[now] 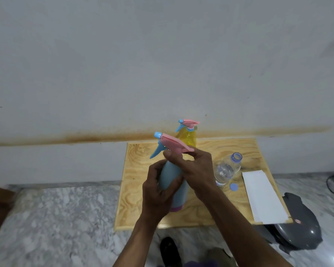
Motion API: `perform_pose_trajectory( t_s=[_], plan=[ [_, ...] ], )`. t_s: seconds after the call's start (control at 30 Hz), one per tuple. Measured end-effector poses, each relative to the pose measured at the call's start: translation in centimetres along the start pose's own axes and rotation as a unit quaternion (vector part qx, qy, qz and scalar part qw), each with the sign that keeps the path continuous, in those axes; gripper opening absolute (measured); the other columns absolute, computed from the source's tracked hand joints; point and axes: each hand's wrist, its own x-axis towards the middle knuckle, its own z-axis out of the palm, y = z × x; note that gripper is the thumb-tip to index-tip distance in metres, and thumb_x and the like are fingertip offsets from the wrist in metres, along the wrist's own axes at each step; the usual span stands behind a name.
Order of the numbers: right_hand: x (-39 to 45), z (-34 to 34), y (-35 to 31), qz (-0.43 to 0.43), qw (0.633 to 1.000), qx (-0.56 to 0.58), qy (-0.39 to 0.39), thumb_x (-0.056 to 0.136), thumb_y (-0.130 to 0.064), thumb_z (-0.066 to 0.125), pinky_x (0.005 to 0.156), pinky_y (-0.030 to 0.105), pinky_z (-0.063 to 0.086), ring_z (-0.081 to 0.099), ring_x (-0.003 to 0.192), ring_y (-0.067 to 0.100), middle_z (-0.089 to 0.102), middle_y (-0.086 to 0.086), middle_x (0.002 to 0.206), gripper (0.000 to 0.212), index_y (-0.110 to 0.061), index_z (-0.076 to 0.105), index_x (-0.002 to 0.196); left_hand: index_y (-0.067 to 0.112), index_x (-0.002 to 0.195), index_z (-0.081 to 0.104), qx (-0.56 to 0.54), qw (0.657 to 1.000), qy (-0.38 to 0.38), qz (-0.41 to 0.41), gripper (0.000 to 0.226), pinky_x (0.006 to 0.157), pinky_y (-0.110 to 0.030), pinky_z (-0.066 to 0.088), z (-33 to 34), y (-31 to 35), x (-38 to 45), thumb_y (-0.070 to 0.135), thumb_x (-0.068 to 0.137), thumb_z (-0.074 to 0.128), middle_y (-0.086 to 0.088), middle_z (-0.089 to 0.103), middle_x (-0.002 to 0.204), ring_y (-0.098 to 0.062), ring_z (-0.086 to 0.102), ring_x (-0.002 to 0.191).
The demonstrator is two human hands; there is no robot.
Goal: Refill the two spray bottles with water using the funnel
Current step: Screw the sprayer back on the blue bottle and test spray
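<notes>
A blue spray bottle (171,175) with a pink band at its base is held above the wooden board (141,182). My left hand (158,191) wraps its body. My right hand (196,170) grips the neck under its pink and blue spray head (172,144). Behind it, a yellow spray bottle (188,138) with the same kind of head stands at the board's far edge. A clear plastic water bottle (227,169) with no cap stands to the right. Its blue cap (233,186) lies beside it. No funnel is visible.
A white sheet (262,197) lies on the board's right side. A dark grey object (299,226) sits on the marble floor (62,218) at the right. A wall (162,64) rises right behind the board. A dark shoe (170,249) shows at the bottom.
</notes>
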Motion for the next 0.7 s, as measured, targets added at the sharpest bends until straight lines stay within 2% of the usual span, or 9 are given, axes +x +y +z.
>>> perform_pose_trajectory(
  t_s=[0.13,0.17,0.23,0.3,0.37,0.43,0.5,0.6,0.7],
  plan=[
    [-0.1,-1.4,-1.1,-0.035,0.992,-0.026,-0.118,0.085,-0.022,0.076,0.073,0.021,0.05,0.064,0.083,0.007,0.072,0.007,0.096,0.027,-0.01,0.071,0.109,0.028,0.119,0.055,0.004,1.0,-0.026,0.004,0.048,0.076,-0.025,0.055,0.2,0.3,-1.9,0.045,0.077,0.074,0.017,0.067,0.111,-0.011,0.068,0.099],
    [-0.2,-1.5,-1.2,-0.052,0.99,-0.045,-0.127,0.088,-0.024,0.072,0.074,0.025,0.051,0.065,0.084,0.013,0.071,0.015,0.098,0.027,-0.005,0.07,0.108,0.029,0.118,0.055,0.003,1.0,-0.025,0.002,0.046,0.075,-0.025,0.055,0.4,0.5,-2.4,0.045,0.078,0.073,0.017,0.067,0.11,-0.01,0.069,0.097],
    [-0.8,-1.6,-1.1,-0.069,0.988,-0.046,-0.129,0.091,-0.028,0.069,0.082,0.045,0.053,0.067,0.091,0.037,0.066,0.03,0.102,0.032,0.001,0.069,0.104,0.031,0.116,0.053,0.001,1.0,-0.018,-0.004,0.043,0.073,-0.025,0.055,0.7,0.8,-3.6,0.045,0.079,0.07,0.017,0.068,0.11,-0.009,0.069,0.096],
    [-1.8,-1.8,-0.9,-0.057,0.993,-0.014,-0.102,0.092,-0.028,0.068,0.087,0.055,0.049,0.062,0.099,0.047,0.065,0.033,0.101,0.028,-0.001,0.07,0.099,0.033,0.119,0.052,0.009,1.0,-0.017,-0.007,0.042,0.074,-0.027,0.056,1.1,1.0,-5.0,0.047,0.081,0.067,0.018,0.067,0.114,-0.008,0.069,0.099],
    [-2.9,-2.4,-0.8,-0.034,0.998,0.002,-0.057,0.094,-0.025,0.067,0.086,0.042,0.054,0.068,0.098,0.033,0.073,0.02,0.095,0.017,-0.009,0.074,0.094,0.033,0.126,0.051,0.025,0.999,-0.02,0.002,0.046,0.079,-0.021,0.054,1.7,1.3,-6.6,0.048,0.085,0.064,0.023,0.062,0.122,-0.005,0.065,0.107],
    [-4.3,-3.0,-0.6,-0.017,0.999,-0.015,-0.027,0.095,-0.028,0.065,0.082,0.032,0.053,0.07,0.09,0.022,0.075,0.009,0.09,0.018,-0.013,0.075,0.09,0.034,0.132,0.049,0.036,0.999,-0.018,-0.004,0.05,0.085,-0.014,0.05,2.2,1.5,-8.6,0.051,0.086,0.061,0.029,0.057,0.129,0.0,0.061,0.114],
    [-5.9,-3.6,-0.2,-0.002,0.999,-0.037,-0.009,0.095,-0.033,0.063,0.079,0.033,0.052,0.068,0.083,0.018,0.073,0.005,0.086,0.023,-0.014,0.072,0.086,0.036,0.135,0.048,0.038,0.999,-0.017,-0.028,0.056,0.086,-0.013,0.049,2.6,1.4,-10.5,0.056,0.084,0.061,0.031,0.055,0.131,0.002,0.06,0.116],
    [-8.4,-4.2,0.7,0.008,0.997,-0.072,0.008,0.095,-0.039,0.058,0.068,0.036,0.048,0.058,0.068,0.013,0.063,0.006,0.071,0.033,-0.011,0.066,0.08,0.033,0.141,0.045,0.042,0.997,-0.027,-0.06,0.069,0.077,-0.011,0.052,3.1,1.3,-13.6,0.058,0.08,0.066,0.033,0.055,0.129,0.004,0.061,0.112],
    [-11.1,-4.8,2.2,0.03,0.993,-0.116,0.015,0.096,-0.04,0.056,0.065,0.033,0.044,0.054,0.065,0.014,0.057,-0.002,0.064,0.036,-0.009,0.062,0.077,0.034,0.14,0.045,0.031,0.994,-0.038,-0.099,0.065,0.081,-0.015,0.053,3.4,0.8,-17.2,0.056,0.082,0.065,0.032,0.056,0.128,0.003,0.061,0.112]
  ],
)
